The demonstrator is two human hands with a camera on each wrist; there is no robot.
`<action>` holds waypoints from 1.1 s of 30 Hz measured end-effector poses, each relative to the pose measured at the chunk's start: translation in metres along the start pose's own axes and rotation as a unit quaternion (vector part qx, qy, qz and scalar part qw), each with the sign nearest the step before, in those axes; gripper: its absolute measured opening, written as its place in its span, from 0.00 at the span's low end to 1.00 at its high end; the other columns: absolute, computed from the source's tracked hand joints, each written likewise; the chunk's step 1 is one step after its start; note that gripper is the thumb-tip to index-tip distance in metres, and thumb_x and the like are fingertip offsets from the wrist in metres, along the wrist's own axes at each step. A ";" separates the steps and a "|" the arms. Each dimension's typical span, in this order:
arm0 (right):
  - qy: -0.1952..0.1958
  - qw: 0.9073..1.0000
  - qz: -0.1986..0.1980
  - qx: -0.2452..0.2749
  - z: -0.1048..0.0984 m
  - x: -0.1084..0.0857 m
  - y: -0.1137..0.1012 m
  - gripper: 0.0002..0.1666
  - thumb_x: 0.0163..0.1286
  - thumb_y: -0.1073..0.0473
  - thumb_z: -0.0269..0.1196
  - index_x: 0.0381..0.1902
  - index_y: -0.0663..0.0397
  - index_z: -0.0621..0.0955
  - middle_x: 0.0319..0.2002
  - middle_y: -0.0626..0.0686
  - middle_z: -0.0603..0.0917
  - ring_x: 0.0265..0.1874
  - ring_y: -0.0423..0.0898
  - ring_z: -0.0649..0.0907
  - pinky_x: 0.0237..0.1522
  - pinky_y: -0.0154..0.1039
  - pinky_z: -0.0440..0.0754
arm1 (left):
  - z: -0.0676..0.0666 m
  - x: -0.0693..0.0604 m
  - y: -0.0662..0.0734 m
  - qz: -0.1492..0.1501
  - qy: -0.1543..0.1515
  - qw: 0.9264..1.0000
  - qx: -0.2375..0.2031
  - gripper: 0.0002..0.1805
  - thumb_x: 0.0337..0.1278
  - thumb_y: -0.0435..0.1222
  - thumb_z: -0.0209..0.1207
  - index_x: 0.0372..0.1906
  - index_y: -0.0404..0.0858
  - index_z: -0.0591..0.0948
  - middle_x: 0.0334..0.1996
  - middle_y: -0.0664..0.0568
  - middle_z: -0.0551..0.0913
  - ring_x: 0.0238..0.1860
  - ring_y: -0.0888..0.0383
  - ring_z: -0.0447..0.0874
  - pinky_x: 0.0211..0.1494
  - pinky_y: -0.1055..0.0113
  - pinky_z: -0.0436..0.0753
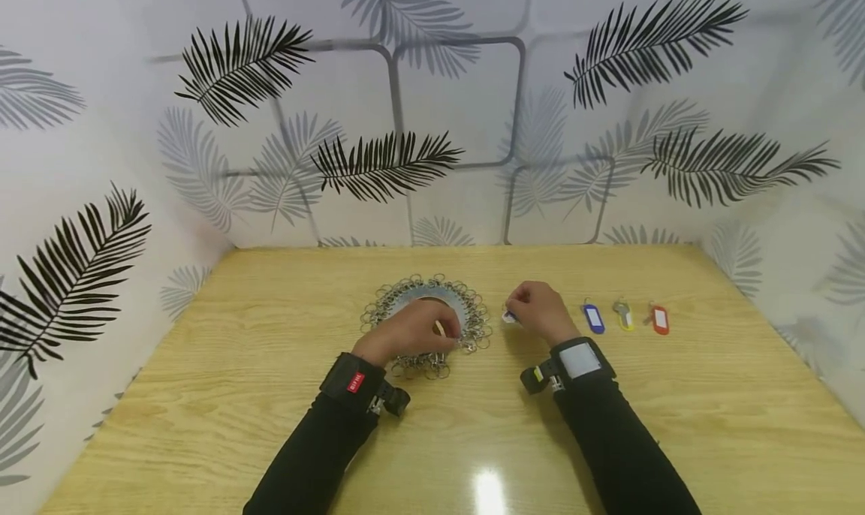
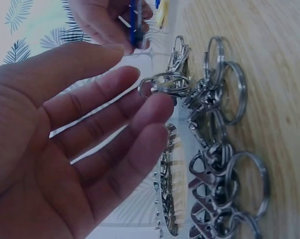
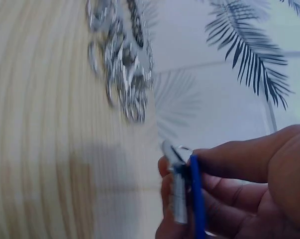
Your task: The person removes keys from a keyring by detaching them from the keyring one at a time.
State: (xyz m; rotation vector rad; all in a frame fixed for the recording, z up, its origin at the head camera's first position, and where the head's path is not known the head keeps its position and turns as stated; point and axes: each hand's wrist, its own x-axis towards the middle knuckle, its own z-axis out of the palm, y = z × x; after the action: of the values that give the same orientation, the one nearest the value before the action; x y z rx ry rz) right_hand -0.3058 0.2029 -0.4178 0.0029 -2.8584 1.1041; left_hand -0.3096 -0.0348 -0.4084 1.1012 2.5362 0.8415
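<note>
A round silver metal piece point(image 1: 408, 293) lies on the table, its edge lined with several clips and split rings point(image 2: 249, 174). My left hand point(image 1: 415, 329) is over its near side, fingers loosely bent and thumb apart. In the left wrist view the fingertips are at a cluster of rings point(image 2: 172, 84); whether they touch is hard to tell. To the right, my right hand point(image 1: 543, 312) pinches a blue key tag point(image 3: 197, 199) with a silver key point(image 3: 178, 194) beside it, held above the table. In the head view the fingers partly hide that tag.
On the table point(image 1: 236, 365), right of my right hand, lie a blue key tag point(image 1: 594, 318), a yellow tag with a key point(image 1: 623, 314) and a red tag point(image 1: 660, 320). A leaf-patterned wall point(image 1: 459, 200) stands along the back and sides.
</note>
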 end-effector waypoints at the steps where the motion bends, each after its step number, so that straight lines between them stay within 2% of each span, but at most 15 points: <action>1: 0.007 1.000 0.004 -0.010 -0.002 0.000 0.003 0.09 0.65 0.60 0.58 0.34 0.61 0.80 0.33 0.56 0.80 0.30 0.49 0.77 0.29 0.39 0.74 | 0.000 0.000 0.000 0.005 -0.004 1.000 -0.004 0.06 0.59 0.38 0.60 0.39 0.42 0.82 0.38 0.59 0.77 0.38 0.62 0.77 0.39 0.68 0.77; 4: 0.018 0.999 0.001 -0.036 -0.008 -0.003 0.008 0.08 0.62 0.61 0.58 0.31 0.62 0.80 0.31 0.57 0.80 0.28 0.50 0.78 0.28 0.40 0.74 | -0.002 -0.002 0.003 0.019 -0.014 1.000 -0.012 0.07 0.61 0.39 0.58 0.41 0.42 0.83 0.39 0.59 0.78 0.39 0.61 0.78 0.40 0.68 0.77; 7: 0.028 0.997 -0.010 -0.065 -0.012 -0.007 0.005 0.09 0.60 0.63 0.58 0.27 0.64 0.81 0.28 0.57 0.81 0.22 0.48 0.77 0.24 0.39 0.73 | -0.007 -0.005 0.007 0.027 -0.022 0.999 -0.002 0.09 0.63 0.39 0.56 0.44 0.42 0.83 0.42 0.59 0.79 0.44 0.60 0.78 0.44 0.67 0.76; 9: 0.035 0.996 -0.029 -0.081 -0.012 -0.010 -0.001 0.10 0.61 0.63 0.57 0.27 0.64 0.82 0.26 0.55 0.81 0.20 0.47 0.75 0.23 0.38 0.72 | -0.012 -0.009 0.011 0.030 -0.027 0.999 0.016 0.10 0.64 0.40 0.55 0.44 0.42 0.83 0.42 0.59 0.79 0.45 0.60 0.77 0.46 0.67 0.76; 11: 0.031 0.993 -0.069 -0.090 -0.010 -0.012 -0.011 0.11 0.64 0.63 0.56 0.30 0.64 0.83 0.27 0.55 0.82 0.20 0.46 0.75 0.23 0.39 0.73 | -0.018 -0.013 0.017 0.019 -0.028 0.999 0.041 0.10 0.65 0.40 0.54 0.41 0.42 0.83 0.36 0.60 0.78 0.40 0.61 0.77 0.44 0.67 0.75; 13: 0.013 0.988 -0.120 -0.094 -0.005 -0.015 -0.024 0.11 0.67 0.61 0.56 0.33 0.63 0.83 0.28 0.54 0.82 0.22 0.45 0.77 0.26 0.40 0.75 | -0.024 -0.018 0.022 -0.003 -0.023 0.998 0.067 0.12 0.66 0.40 0.53 0.29 0.41 0.81 0.25 0.59 0.74 0.28 0.61 0.73 0.36 0.66 0.72; 15: -0.021 0.980 -0.179 -0.088 0.004 -0.017 -0.037 0.11 0.69 0.61 0.56 0.39 0.61 0.83 0.32 0.53 0.83 0.26 0.44 0.80 0.31 0.41 0.77 | -0.029 -0.022 0.027 -0.039 -0.018 0.995 0.095 0.18 0.66 0.39 0.52 0.18 0.42 0.74 0.16 0.58 0.65 0.18 0.61 0.62 0.29 0.65 0.66; 17: -0.064 0.969 -0.222 -0.085 0.016 -0.021 -0.047 0.12 0.69 0.60 0.56 0.41 0.60 0.83 0.33 0.52 0.84 0.27 0.43 0.80 0.33 0.41 0.78 | -0.032 -0.026 0.030 -0.078 -0.024 0.989 0.121 0.24 0.66 0.39 0.52 0.11 0.43 0.66 0.12 0.56 0.56 0.15 0.59 0.51 0.24 0.64 0.60; 20: -0.107 0.954 -0.260 -0.107 0.033 -0.026 -0.056 0.10 0.69 0.62 0.56 0.40 0.59 0.84 0.31 0.50 0.83 0.24 0.41 0.77 0.32 0.38 0.76 | -0.032 -0.028 0.031 -0.118 -0.049 0.979 0.159 0.27 0.66 0.39 0.52 0.08 0.46 0.62 0.09 0.58 0.53 0.13 0.61 0.46 0.21 0.65 0.57; 23: -0.120 0.949 -0.255 -0.140 0.046 -0.029 -0.057 0.09 0.69 0.61 0.56 0.36 0.56 0.84 0.24 0.46 0.79 0.20 0.40 0.72 0.28 0.37 0.72 | -0.030 -0.028 0.030 -0.138 -0.074 0.973 0.168 0.28 0.65 0.40 0.51 0.07 0.46 0.62 0.08 0.59 0.52 0.12 0.62 0.44 0.20 0.65 0.56; 26: -0.107 0.951 -0.245 -0.159 0.051 -0.030 -0.058 0.09 0.68 0.61 0.57 0.33 0.54 0.84 0.20 0.44 0.74 0.18 0.40 0.71 0.27 0.36 0.71 | -0.028 -0.027 0.029 -0.149 -0.083 0.971 0.166 0.28 0.65 0.41 0.51 0.06 0.46 0.62 0.08 0.58 0.52 0.13 0.62 0.43 0.20 0.64 0.55; 31: -0.088 0.949 -0.258 -0.156 0.055 -0.026 -0.062 0.09 0.69 0.61 0.56 0.34 0.55 0.83 0.23 0.45 0.77 0.21 0.40 0.74 0.28 0.38 0.72 | -0.031 -0.026 0.023 -0.148 -0.054 0.973 0.166 0.28 0.65 0.40 0.51 0.06 0.45 0.62 0.08 0.58 0.52 0.12 0.62 0.44 0.20 0.66 0.54; 33: -0.090 0.949 -0.261 -0.155 0.058 -0.021 -0.063 0.09 0.69 0.61 0.55 0.37 0.55 0.83 0.25 0.46 0.79 0.23 0.42 0.76 0.32 0.39 0.74 | -0.032 -0.025 0.018 -0.149 -0.040 0.974 0.167 0.27 0.66 0.40 0.51 0.07 0.44 0.64 0.08 0.57 0.54 0.12 0.61 0.48 0.20 0.66 0.56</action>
State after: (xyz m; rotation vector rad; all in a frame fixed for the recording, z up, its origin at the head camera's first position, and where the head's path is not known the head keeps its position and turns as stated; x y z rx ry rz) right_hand -0.2875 0.1165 -0.4193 0.8256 -2.8772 0.5703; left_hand -0.2960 -0.0559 -0.3723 0.7851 2.7416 0.2963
